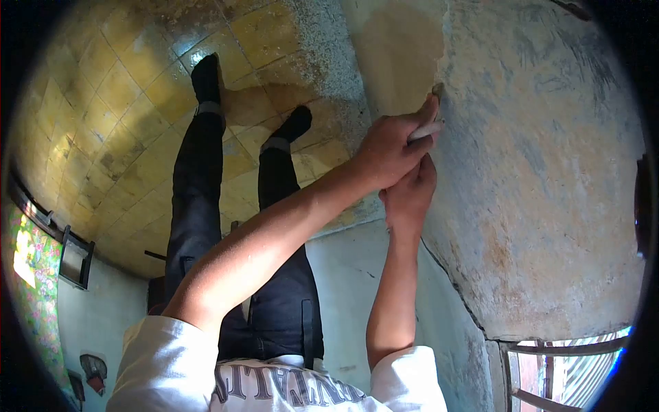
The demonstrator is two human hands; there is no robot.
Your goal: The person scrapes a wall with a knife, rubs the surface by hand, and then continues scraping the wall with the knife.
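My left hand [395,147] is closed around a pale, stick-like handle [427,130], close against the worn plastered wall [528,165]. A small brownish tip [437,89] shows beyond its fingers, at the edge of a darker patch on the wall. Just below, my right hand [412,196] is also closed and touches or nearly touches the left one. What it grips, if anything, is hidden by the fingers.
Yellow floor tiles [137,96] lie under my dark-clad legs and feet, with pale grit [333,48] along the wall's base. A barred window [570,371] is at lower right. Floral cloth [41,288] hangs at the left, beside a dark frame [77,257].
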